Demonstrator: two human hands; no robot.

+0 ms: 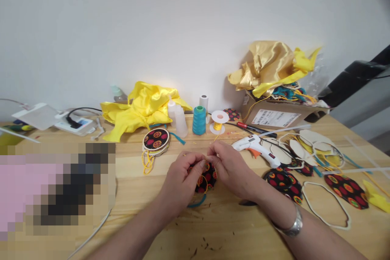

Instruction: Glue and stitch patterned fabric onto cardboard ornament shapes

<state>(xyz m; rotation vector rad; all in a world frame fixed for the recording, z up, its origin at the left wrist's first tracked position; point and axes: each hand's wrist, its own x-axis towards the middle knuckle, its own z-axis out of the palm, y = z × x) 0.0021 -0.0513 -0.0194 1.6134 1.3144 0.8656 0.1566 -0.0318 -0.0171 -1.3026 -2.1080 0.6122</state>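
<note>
My left hand (pixel 185 176) and my right hand (pixel 229 165) meet near the middle of the table, fingers pinched together on a thin yellow cord (pixel 207 187). A loop of this cord hangs below the fingertips, across a round piece of black fabric with red and orange pattern (pixel 211 177). Fingers partly hide that piece, and its exact contact with them cannot be made out. A teal strip (pixel 198 202) sticks out at its lower edge. Just beyond my hands stands a white spool of yellow cord (pixel 218 126).
A white glue gun (pixel 257 148) lies right of my hands, near wooden frames (pixel 327 204) and patterned fabric pieces (pixel 347 189). Teal thread (pixel 199 121), a squeeze bottle (pixel 180 122) and yellow satin (pixel 143 107) stand behind. A finished-looking round piece (pixel 156 139) lies left; a cardboard box (pixel 271 114) stands back right.
</note>
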